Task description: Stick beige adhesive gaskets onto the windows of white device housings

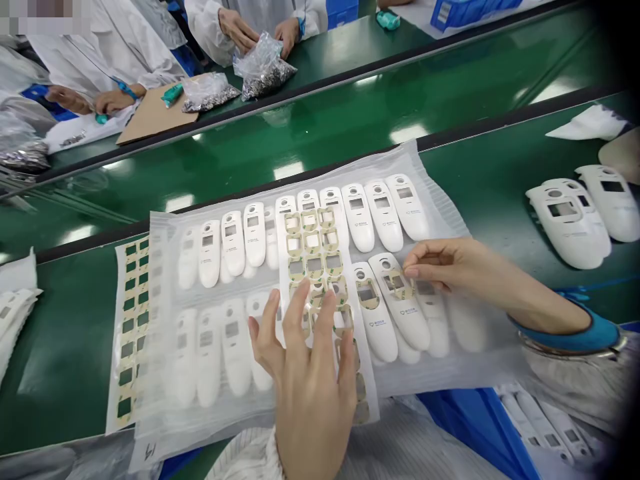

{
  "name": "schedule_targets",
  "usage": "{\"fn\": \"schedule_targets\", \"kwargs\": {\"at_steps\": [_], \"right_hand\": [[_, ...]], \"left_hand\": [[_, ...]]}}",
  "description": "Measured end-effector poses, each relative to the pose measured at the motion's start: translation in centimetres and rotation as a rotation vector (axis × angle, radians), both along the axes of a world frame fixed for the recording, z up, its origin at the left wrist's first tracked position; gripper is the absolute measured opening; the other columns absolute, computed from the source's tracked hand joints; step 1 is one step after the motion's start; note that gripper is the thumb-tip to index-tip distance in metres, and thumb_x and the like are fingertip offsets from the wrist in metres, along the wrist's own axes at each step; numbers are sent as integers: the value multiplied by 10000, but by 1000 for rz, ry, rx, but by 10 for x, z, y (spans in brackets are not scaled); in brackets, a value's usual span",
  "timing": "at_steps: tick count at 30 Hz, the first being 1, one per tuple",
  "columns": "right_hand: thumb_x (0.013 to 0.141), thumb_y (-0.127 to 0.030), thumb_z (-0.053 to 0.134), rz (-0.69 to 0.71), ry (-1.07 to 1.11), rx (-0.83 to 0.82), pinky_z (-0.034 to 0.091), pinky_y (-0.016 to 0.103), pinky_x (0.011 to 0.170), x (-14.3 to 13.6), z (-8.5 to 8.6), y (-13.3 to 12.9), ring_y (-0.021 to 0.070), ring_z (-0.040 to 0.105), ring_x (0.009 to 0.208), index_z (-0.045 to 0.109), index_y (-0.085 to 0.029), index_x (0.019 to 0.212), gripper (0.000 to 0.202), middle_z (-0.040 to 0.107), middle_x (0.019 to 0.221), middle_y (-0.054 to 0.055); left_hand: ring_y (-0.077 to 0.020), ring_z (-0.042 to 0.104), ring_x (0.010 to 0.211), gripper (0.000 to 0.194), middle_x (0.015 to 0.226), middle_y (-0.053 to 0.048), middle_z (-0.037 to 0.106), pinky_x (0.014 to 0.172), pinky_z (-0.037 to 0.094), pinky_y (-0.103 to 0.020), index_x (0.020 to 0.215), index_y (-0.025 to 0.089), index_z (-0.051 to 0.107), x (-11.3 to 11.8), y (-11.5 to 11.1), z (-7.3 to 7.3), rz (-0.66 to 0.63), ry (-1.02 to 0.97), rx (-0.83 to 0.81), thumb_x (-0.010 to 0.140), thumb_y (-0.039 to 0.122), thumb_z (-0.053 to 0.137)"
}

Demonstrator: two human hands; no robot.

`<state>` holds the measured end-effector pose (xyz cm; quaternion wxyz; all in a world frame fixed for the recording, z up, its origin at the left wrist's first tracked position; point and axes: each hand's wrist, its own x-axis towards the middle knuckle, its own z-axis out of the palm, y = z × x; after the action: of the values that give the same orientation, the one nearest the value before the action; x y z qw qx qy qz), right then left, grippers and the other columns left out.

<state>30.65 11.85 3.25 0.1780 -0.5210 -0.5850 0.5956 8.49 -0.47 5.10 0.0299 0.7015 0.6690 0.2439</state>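
My left hand [310,373] rests with its fingers spread over a white backing sheet [367,380] that carries rows of small square adhesive frames. My right hand [445,263] pinches one adhesive frame [400,285] between thumb and finger. That frame lies over the display window of a white plastic housing [411,320]. Left of it, another housing [383,340] has an adhesive frame around its window. More white housings [255,240] lie in two rows on a translucent plastic bag [320,183], some of them under its film. Fingers hide part of the backing sheet.
A second adhesive sheet [131,337] lies at the left. Loose white housings [575,233] sit at the right, and a blue bin [470,427] with more is below. Beyond the green conveyor [340,127], co-workers' hands handle bags of small metal parts [265,77].
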Motion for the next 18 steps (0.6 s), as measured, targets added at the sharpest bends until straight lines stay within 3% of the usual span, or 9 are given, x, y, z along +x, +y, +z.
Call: {"fn": "schedule_targets", "kwargs": {"at_steps": [2,6,9,18], "right_hand": [[816,-391,627,17,37,-29,384,148,420,-2,-2,5,40,479,488,661,-129,795,265,594,635,-36],[721,-413,760,61,81,-61,412,164,384,-1,-9,13,66,481,472,680,-159,783,274,600,614,-21],[706,-418,780,69,87,-80,425,174,391,0,-12,15,77,484,480,684,-175,778,271,593,605,-16],[736,-433,753,68,65,-75,424,177,397,-1,-12,12,82,488,496,675,-195,784,255,621,635,-12]], "left_hand": [[-356,178,1412,375,1432,-126,420,1139,123,-596,1240,196,549,6,1,-2,-52,42,-6,868,157,577],[-329,232,1404,364,1421,-100,466,1104,294,-556,1248,181,552,14,2,-10,-227,61,-48,891,115,523],[-314,261,1384,321,1405,-84,487,1085,345,-558,1225,183,576,21,2,-15,-339,72,-78,916,142,499],[-352,208,1387,336,1422,-136,400,1039,367,-651,1266,217,558,32,12,-24,-362,85,-151,945,239,464]]}}
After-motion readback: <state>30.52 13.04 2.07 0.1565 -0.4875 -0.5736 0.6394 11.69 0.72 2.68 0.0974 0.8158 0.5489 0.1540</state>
